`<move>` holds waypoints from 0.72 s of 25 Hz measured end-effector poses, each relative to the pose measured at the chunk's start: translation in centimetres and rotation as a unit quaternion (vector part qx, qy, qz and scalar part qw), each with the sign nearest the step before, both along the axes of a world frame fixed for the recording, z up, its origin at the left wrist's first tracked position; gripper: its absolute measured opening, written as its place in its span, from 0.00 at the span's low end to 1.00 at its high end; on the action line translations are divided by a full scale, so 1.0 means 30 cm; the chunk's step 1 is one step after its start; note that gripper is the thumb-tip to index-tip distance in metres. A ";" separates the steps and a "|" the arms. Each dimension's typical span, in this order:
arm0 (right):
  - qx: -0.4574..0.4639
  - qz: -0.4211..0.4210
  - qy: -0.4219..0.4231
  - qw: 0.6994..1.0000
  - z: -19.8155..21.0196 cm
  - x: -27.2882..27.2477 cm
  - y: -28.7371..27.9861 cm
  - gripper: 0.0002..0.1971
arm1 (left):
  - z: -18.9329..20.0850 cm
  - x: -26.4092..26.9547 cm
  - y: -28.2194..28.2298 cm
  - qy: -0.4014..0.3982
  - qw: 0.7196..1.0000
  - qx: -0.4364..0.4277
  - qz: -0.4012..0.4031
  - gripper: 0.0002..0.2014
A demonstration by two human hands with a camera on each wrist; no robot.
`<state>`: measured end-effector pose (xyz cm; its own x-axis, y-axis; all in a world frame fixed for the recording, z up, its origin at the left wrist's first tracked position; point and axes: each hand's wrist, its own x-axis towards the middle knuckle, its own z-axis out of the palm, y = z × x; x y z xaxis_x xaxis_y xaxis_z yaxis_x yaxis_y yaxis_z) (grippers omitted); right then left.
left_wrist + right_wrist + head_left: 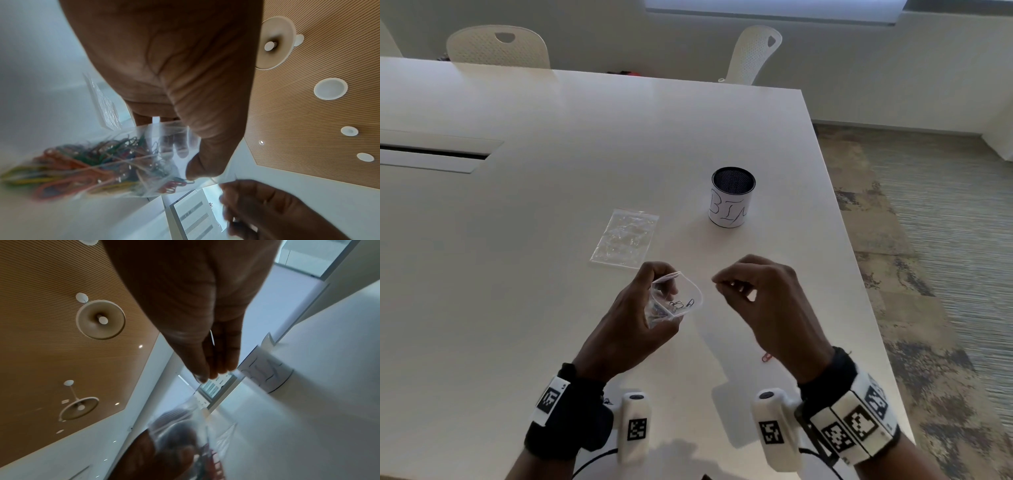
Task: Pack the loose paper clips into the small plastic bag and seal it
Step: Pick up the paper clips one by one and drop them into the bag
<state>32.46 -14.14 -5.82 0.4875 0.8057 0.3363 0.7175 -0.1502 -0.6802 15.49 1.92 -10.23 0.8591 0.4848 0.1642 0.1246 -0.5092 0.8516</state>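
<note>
My left hand (658, 288) holds a small clear plastic bag (677, 301) above the table, its mouth gaping toward my right hand. Several coloured paper clips (86, 164) are bunched in its bottom. My left thumb (207, 154) presses the bag's wall near the rim. My right hand (717, 281) hovers just right of the bag's mouth, thumb and fingertips pinched together. A thin pale sliver that looks like a paper clip (212, 337) shows between those fingers. One red paper clip (767, 357) lies loose on the table, partly under my right wrist.
A second flat clear bag (625, 238) lies on the white table (551, 205) beyond my left hand. A black mesh cup (732, 197) with a white paper label stands to the far right. The table's right edge (859, 274) runs close to my right hand. White chairs stand behind the table.
</note>
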 end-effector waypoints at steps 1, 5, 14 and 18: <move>-0.039 -0.007 0.001 0.999 -0.013 0.031 -0.027 0.05 | -0.001 0.000 0.000 0.001 1.000 -0.006 -0.002 0.25; -0.249 -0.026 0.001 0.968 -0.053 0.125 -0.146 0.04 | -0.007 0.006 0.000 0.002 1.000 -0.009 -0.009 0.25; -0.356 -0.012 -0.014 0.934 -0.117 0.037 -0.189 0.04 | -0.004 0.008 0.006 0.010 1.000 -0.001 -0.017 0.25; -0.365 -0.012 -0.008 0.931 -0.124 0.033 -0.183 0.02 | -0.004 0.003 0.007 0.010 1.000 0.010 -0.014 0.26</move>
